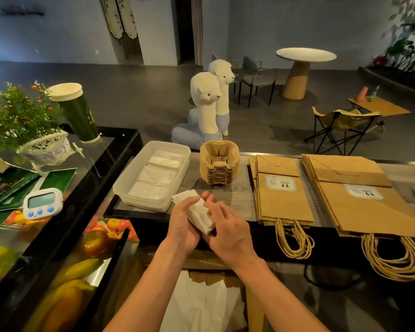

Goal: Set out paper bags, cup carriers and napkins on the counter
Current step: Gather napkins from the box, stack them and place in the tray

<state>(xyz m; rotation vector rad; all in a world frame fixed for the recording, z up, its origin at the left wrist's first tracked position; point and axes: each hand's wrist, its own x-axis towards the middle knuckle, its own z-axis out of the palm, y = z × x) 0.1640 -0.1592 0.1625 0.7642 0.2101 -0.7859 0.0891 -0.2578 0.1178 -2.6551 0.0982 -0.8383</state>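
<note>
Dim café, grey surface (237,195). Napkin stack (201,215) clasped in left grip (185,224) and right grip (228,233), probably for squaring before the napkin box (141,203); cup carriers (218,164), paper bags (283,200) ranged alongside.

We stand behind the counter (235,195) of a small takeaway drinks café. On it lie 2 stacks of paper bags (283,202) with 9.9 price stickers, stacked pulp cup carriers (219,164) and a tub (139,200) of napkins (158,176). At left, a glass case (120,149) shows fruit (82,264) near a giant display cup (76,111). Beyond, a round table (306,55), chairs (256,75) and 2 plush alpacas (207,109) occupy the customer floor.
</note>
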